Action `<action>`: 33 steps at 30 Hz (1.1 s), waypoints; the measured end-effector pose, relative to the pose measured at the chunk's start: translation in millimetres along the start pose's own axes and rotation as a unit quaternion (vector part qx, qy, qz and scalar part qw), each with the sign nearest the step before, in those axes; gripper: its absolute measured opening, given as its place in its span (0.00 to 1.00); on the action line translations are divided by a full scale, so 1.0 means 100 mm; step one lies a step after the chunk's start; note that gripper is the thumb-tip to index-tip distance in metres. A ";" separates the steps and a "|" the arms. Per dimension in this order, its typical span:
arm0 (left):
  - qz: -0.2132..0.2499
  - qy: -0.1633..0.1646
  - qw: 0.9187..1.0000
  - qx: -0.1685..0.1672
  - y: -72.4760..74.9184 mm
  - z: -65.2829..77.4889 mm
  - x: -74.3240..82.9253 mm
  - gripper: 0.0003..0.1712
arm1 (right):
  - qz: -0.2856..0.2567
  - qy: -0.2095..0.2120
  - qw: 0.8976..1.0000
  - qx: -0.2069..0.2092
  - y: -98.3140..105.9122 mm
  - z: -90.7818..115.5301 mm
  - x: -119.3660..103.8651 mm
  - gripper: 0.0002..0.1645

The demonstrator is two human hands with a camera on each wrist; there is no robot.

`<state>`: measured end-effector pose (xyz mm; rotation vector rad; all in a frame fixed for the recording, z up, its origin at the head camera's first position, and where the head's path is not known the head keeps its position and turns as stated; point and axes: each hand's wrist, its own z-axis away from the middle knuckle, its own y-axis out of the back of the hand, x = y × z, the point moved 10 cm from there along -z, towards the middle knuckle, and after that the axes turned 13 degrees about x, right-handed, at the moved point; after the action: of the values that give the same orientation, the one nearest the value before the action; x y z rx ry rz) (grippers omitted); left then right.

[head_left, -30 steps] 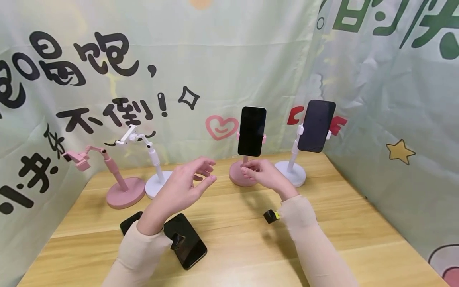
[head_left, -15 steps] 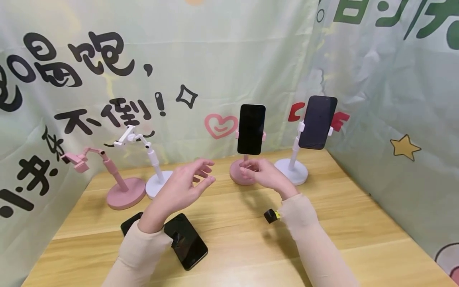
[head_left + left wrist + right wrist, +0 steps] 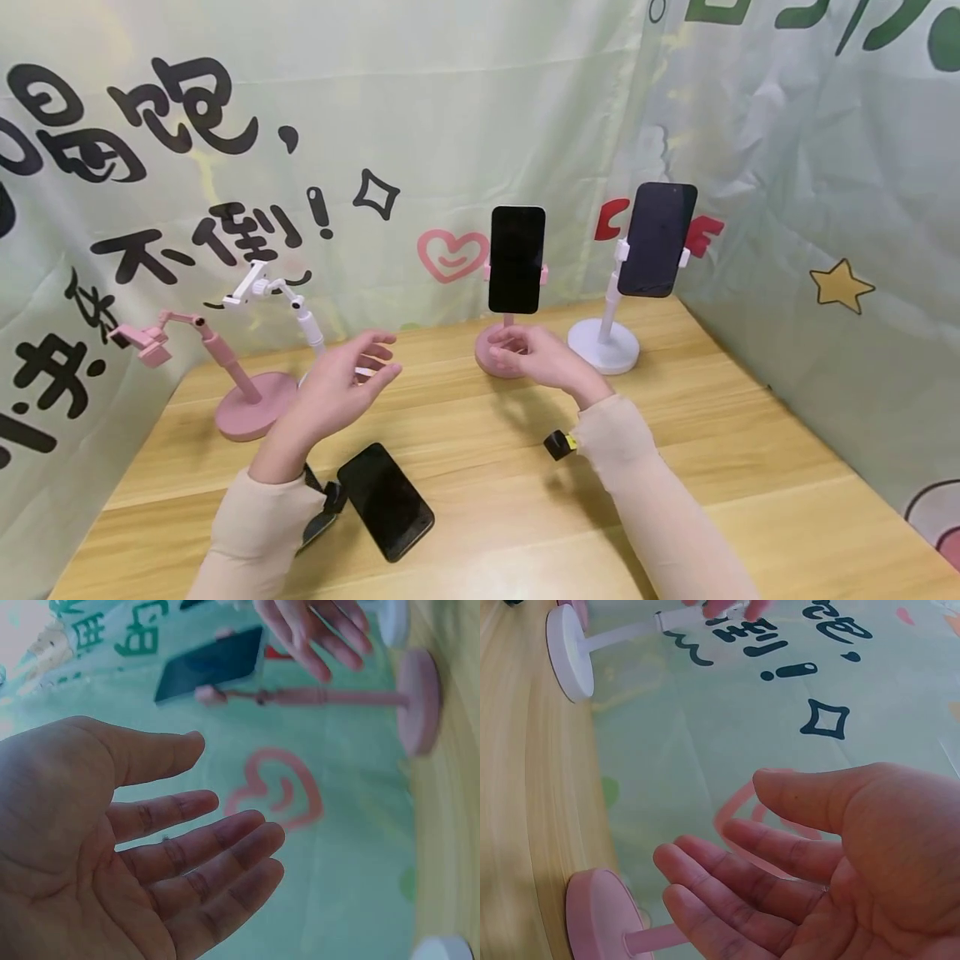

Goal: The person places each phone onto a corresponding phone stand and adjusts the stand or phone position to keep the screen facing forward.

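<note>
A pale green cloth backdrop (image 3: 420, 108), creased on the right and printed with bold black lettering, a pink heart and a yellow star, hangs behind a worktop (image 3: 480, 467) of light, streaky wood grain. Along its rear stand four smooth stands with round bases: at the left a pink jointed-arm stand (image 3: 257, 406) and a white jointed-arm stand (image 3: 309, 329), then a pink phone stand (image 3: 483, 352) and a white phone stand (image 3: 609, 348). The pink phone stand clasps a black glossy upright phone (image 3: 517, 260), the white one a slightly tilted dark phone (image 3: 657, 240). A flat black rectangular phone (image 3: 386, 502) lies askew near the front, beside a dark slab (image 3: 318, 529) mostly hidden by the beige left sleeve (image 3: 255, 533).

Both arms reach forward over the worktop. The left grip (image 3: 341, 379) hangs in front of the white jointed-arm stand, released, thumb apart from gently bent fingers. The right grip (image 3: 536, 357), likewise released and loosely curved, hovers before the pink phone stand's base.
</note>
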<state>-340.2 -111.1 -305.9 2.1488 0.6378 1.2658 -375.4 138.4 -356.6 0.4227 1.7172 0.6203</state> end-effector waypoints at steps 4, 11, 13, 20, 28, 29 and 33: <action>-0.019 0.014 1.000 0.002 0.10 0.04 -0.23 0.22 | -0.014 0.014 1.000 0.000 -0.04 -0.01 -0.06 0.25; -0.047 0.047 0.998 -0.012 0.21 0.11 -0.55 0.25 | -0.033 0.006 0.999 0.004 -0.17 -0.09 -0.12 0.26; -0.047 0.054 0.997 -0.016 0.22 0.13 -0.63 0.24 | -0.026 0.007 1.000 0.009 -0.21 -0.13 -0.17 0.26; -0.076 0.057 0.995 -0.013 0.35 0.21 -0.97 0.25 | -0.060 0.016 0.998 -0.001 -0.47 -0.34 -0.45 0.28; -0.126 0.084 0.988 -0.035 0.41 0.32 -1.51 0.27 | -0.096 0.010 0.995 0.002 -0.77 -0.60 -0.74 0.31; -0.124 0.091 0.987 -0.041 0.41 0.34 -1.55 0.28 | -0.095 0.013 0.995 0.004 -0.81 -0.63 -0.77 0.31; -0.123 0.109 0.985 -0.057 0.38 0.37 -1.67 0.27 | -0.078 0.013 0.997 0.014 -0.95 -0.75 -0.87 0.31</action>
<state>-376.1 -254.9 -399.3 1.7896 0.8705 1.3742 -423.6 -1.0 -334.8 0.2977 1.7658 0.4895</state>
